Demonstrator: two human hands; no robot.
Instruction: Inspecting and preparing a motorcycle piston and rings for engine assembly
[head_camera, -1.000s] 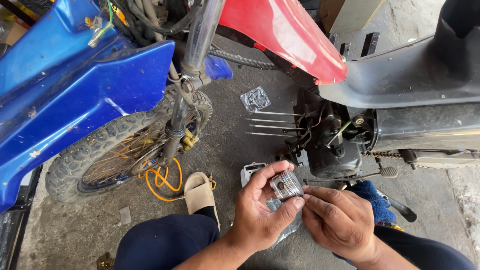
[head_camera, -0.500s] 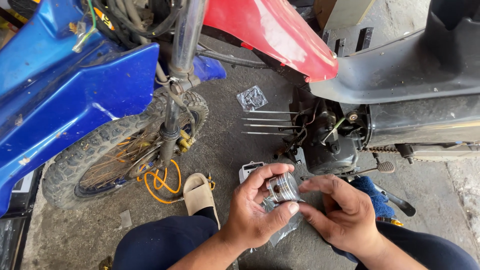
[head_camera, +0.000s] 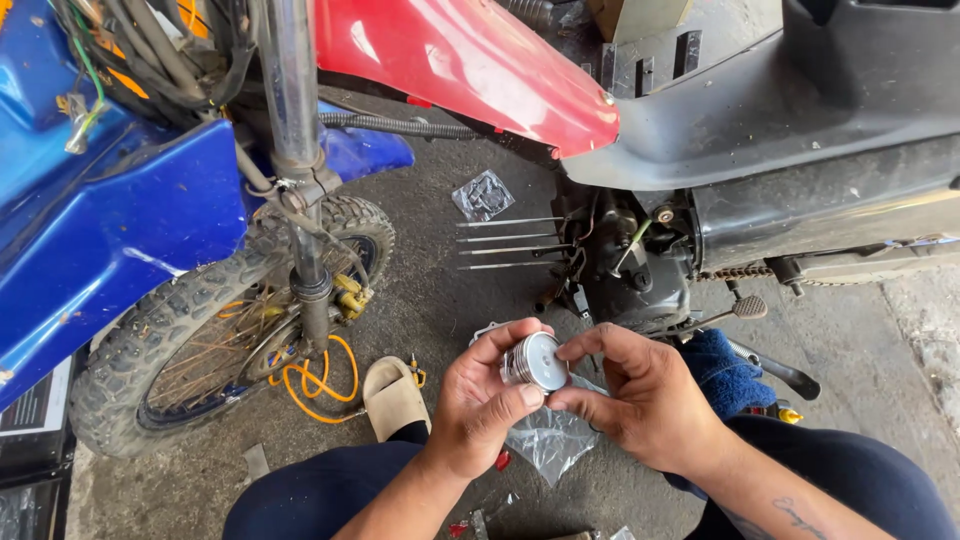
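A shiny metal piston (head_camera: 535, 361) is held between both hands low in the middle of the view. My left hand (head_camera: 482, 405) grips it from the left and below, with the thumb on its front rim. My right hand (head_camera: 640, 395) pinches its right edge with fingers and thumb. A clear plastic bag (head_camera: 552, 438) hangs just below the hands. Behind them the motorcycle engine block (head_camera: 630, 265) shows bare cylinder studs (head_camera: 505, 243) sticking out to the left.
A blue motorcycle (head_camera: 120, 220) with a knobby front wheel (head_camera: 190, 340) fills the left. A red fender (head_camera: 470, 75) and a black seat body (head_camera: 800, 120) span the top. A beige sandal (head_camera: 392, 395), orange cable (head_camera: 320, 385), a small plastic packet (head_camera: 484, 195) and a blue rag (head_camera: 722, 368) lie on the concrete floor.
The piston has been turned so its flat crown faces me. Both hands stay closed on it, and the view has shifted slightly downward.
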